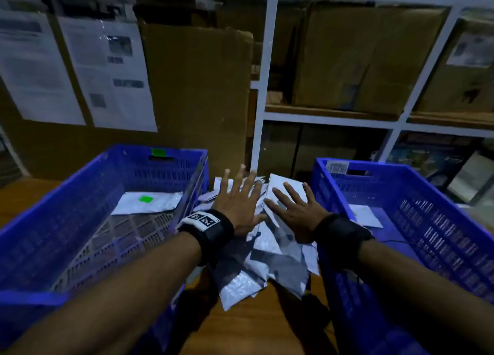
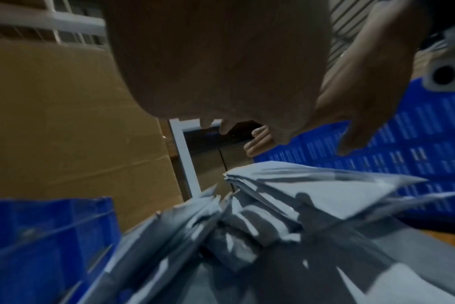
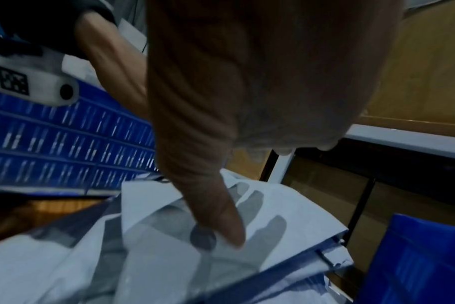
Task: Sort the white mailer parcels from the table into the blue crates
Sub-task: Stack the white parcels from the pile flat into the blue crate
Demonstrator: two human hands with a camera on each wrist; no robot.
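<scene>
A loose pile of white mailer parcels [image 1: 270, 250] lies on the wooden table between two blue crates. My left hand [image 1: 238, 194] is spread flat over the far left part of the pile, and my right hand [image 1: 291, 205] is spread over the top mailer [image 3: 286, 207] beside it. Neither hand grips anything. In the right wrist view the right thumb [image 3: 221, 216] points down to the mailer, with the hand's shadow cast on it. The left wrist view shows the left palm [image 2: 221, 61] above the crumpled mailers [image 2: 273, 205].
The left crate [image 1: 80, 183] holds a mailer with a green sticker [image 1: 149, 201]. The right crate [image 1: 417, 194] holds one mailer [image 1: 366, 215]. Behind the table stand cardboard sheets [image 1: 197, 92] and a white shelf rack [image 1: 267, 87] with boxes. Bare table [image 1: 254, 325] shows in front of the pile.
</scene>
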